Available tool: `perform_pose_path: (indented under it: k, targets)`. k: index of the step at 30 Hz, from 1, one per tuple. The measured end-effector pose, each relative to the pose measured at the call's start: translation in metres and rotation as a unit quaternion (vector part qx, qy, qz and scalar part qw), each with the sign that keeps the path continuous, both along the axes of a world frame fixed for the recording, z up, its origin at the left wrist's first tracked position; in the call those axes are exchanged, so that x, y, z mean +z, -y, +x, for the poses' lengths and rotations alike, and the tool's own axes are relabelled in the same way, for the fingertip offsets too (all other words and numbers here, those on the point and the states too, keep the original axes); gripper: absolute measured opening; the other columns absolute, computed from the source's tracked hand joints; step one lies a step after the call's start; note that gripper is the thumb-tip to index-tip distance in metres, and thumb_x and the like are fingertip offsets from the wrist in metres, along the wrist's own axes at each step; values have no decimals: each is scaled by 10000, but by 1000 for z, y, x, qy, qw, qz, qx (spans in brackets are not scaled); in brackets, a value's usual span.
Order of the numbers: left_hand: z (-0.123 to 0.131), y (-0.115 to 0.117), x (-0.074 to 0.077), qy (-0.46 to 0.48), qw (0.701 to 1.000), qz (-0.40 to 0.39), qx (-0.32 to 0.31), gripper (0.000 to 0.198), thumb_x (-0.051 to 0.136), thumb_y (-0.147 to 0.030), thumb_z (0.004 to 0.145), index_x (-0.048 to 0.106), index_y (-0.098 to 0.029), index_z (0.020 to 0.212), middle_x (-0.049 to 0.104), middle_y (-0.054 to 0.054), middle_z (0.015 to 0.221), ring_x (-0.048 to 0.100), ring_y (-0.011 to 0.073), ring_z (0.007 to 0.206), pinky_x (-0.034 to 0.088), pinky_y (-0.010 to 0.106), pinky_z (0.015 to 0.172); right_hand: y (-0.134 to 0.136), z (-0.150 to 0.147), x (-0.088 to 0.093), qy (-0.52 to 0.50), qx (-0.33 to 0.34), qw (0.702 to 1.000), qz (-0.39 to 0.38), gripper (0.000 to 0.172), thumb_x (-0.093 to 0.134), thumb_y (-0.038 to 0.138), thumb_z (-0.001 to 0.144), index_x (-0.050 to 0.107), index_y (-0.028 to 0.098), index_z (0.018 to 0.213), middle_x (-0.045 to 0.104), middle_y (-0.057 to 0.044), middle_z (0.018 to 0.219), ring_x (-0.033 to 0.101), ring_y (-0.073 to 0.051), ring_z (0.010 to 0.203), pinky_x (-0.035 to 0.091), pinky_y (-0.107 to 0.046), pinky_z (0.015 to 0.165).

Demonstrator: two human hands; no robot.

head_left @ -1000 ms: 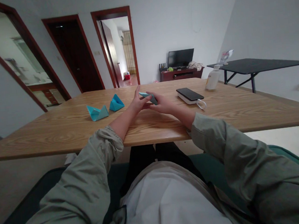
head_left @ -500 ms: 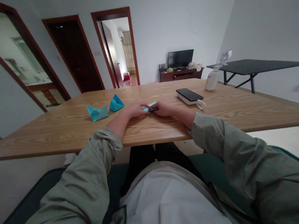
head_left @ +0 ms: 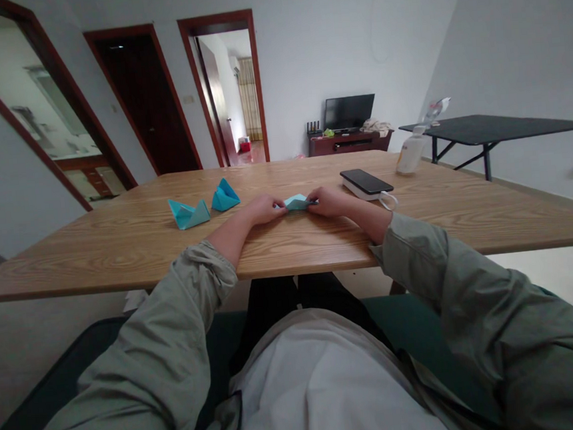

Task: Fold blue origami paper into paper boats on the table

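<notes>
Between my hands, just above or on the tabletop, is a small folded light-blue paper (head_left: 296, 203). My left hand (head_left: 264, 209) pinches its left end. At the opposite end the fingers of my right hand (head_left: 329, 201) are closed on it, with a small dark edge showing by the fingertips that I cannot make out. To the left stand two folded blue paper boats, a nearer paper boat (head_left: 189, 214) with open points and a farther paper boat (head_left: 225, 195) that is darker. Neither hand touches them.
A phone (head_left: 366, 181) lies on a white box-like thing with a white loop, right of my right hand. Behind it stands a clear bottle (head_left: 411, 152). The wooden table's (head_left: 120, 260) front edge runs under my forearms. A black folding table (head_left: 509, 125) is beyond.
My hands have moved apart, the right one to the right. The light-blue paper, mostly covered by fingers before, now shows stretched between them. The boats and phone keep their places.
</notes>
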State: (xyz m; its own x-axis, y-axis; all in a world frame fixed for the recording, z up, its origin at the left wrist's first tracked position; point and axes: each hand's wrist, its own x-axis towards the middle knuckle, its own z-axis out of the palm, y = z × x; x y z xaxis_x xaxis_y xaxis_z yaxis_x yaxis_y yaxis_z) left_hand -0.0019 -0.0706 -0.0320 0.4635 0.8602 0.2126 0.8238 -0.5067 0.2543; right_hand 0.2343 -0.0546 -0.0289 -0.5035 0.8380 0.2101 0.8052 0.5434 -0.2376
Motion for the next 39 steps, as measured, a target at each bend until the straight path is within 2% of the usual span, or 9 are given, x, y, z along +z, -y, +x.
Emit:
perform_pose_path:
  k: [6,10,13,16,20,23,29,34,39]
  targets:
    - [4,2,2,9,1000,14,-9,411,452,-451,896,739,-158,917,721,47,828,599,163,726,438,273,687,6,-3,5,-1,-19,1000,-2,336,554,431,899,755,164,875,744,-96,842,581,-177,643,389,-277,627]
    - [8,5,4,63,998,17,13,383,482,-366,894,645,-154,1169,709,46,870,614,162,760,451,269,700,1,-4,1,-68,3,998,6,305,517,369,933,706,161,1052,730,-90,935,597,-176,733,408,-260,661]
    - [14,5,4,68,997,23,40,516,501,-294,886,486,-183,1390,699,29,863,621,157,763,463,265,732,-6,-5,-5,-113,-16,994,-2,382,518,336,937,604,180,1274,718,-76,971,605,-165,758,437,-247,694]
    - [21,5,3,31,998,35,42,512,480,-264,899,491,-243,1410,710,28,933,638,166,836,467,273,793,-9,-6,-8,-116,-3,993,7,503,525,282,924,490,213,1420,714,-65,1019,622,-167,811,463,-246,758]
    - [28,6,5,-34,998,33,31,397,484,-393,911,661,-247,1235,693,66,1163,626,221,1037,456,300,905,-9,-8,-8,-65,45,997,19,412,552,251,895,640,233,1297,677,-91,1214,621,-212,1042,436,-287,945]
    - [31,7,6,-56,998,17,25,453,520,-522,877,690,-248,1196,699,75,1171,624,250,1071,451,307,926,-10,-11,-9,-21,69,997,7,339,569,313,896,715,263,1197,690,-82,1220,623,-242,1089,413,-313,992]
    - [29,3,6,-61,998,2,11,479,524,-541,856,699,-252,1196,722,72,1128,646,247,1014,462,300,863,-6,-13,-5,27,66,997,-9,358,608,359,861,723,275,1190,739,-79,1119,666,-266,993,437,-331,943]
    - [23,3,7,-38,999,-30,-2,485,588,-426,815,669,-219,1246,739,59,1071,658,211,904,469,267,774,6,-12,4,28,69,997,-26,391,642,338,817,720,249,1189,740,-77,1118,670,-251,945,452,-298,891]
    - [23,5,9,15,1000,18,19,432,513,-467,875,713,-198,1148,733,76,1090,649,211,934,462,276,795,5,-13,2,13,63,998,5,359,656,296,807,726,211,1149,743,-78,1101,664,-236,936,452,-262,823]
